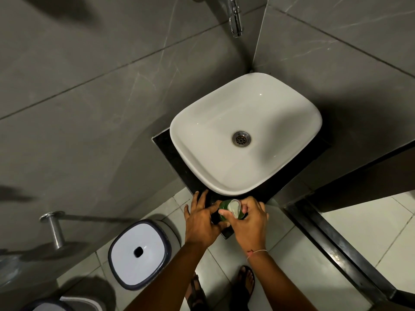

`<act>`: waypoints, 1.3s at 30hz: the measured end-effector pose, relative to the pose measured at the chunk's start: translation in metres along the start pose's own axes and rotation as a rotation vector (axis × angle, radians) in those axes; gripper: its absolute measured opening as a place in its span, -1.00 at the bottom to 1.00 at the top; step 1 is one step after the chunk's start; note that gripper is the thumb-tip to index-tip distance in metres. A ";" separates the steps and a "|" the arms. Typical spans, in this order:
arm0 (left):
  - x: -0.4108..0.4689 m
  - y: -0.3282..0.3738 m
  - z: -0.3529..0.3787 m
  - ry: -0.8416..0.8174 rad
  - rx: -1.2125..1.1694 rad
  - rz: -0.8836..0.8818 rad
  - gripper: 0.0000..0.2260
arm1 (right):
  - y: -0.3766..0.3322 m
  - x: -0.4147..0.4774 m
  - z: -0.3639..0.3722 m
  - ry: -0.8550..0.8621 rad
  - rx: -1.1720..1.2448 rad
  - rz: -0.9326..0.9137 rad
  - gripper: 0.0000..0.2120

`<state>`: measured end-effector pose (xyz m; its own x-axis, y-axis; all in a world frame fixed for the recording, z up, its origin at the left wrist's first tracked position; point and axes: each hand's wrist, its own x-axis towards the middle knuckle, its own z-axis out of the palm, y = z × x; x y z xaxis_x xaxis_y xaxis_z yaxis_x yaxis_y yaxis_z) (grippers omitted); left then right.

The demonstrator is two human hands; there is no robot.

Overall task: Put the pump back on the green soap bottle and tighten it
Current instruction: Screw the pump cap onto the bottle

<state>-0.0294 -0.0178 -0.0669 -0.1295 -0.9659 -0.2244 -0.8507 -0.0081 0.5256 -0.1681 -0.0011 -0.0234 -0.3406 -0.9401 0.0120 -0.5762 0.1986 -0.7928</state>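
The green soap bottle (223,209) stands on the near corner of the black counter (167,151), just in front of the white basin. A white pump (234,208) sits on top of it, seen from above. My right hand (248,221) has its fingers closed around the pump head. My left hand (202,217) rests beside the bottle on the left, thumb and fingers touching its side, the other fingers spread on the counter. The bottle's lower part is hidden by my hands.
A white basin (276,104) with a metal drain fills the counter. A chrome tap (235,16) sticks out of the grey tiled wall above. A white-lidded bin (139,252) stands on the floor at left, near a metal wall peg (52,227).
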 end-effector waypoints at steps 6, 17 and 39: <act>0.001 0.000 0.001 0.003 0.008 0.017 -0.40 | 0.011 0.005 -0.015 -0.154 -0.076 -0.115 -0.66; 0.002 -0.001 0.001 0.010 0.000 0.027 -0.43 | 0.006 0.005 -0.015 -0.174 -0.089 -0.125 -0.63; 0.000 0.002 -0.001 -0.012 0.019 0.011 -0.42 | -0.002 -0.007 -0.010 0.002 -0.094 -0.088 -0.68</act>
<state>-0.0308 -0.0186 -0.0647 -0.1446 -0.9627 -0.2285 -0.8585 0.0073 0.5127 -0.1719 0.0076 -0.0156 -0.2867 -0.9547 0.0804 -0.6712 0.1403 -0.7279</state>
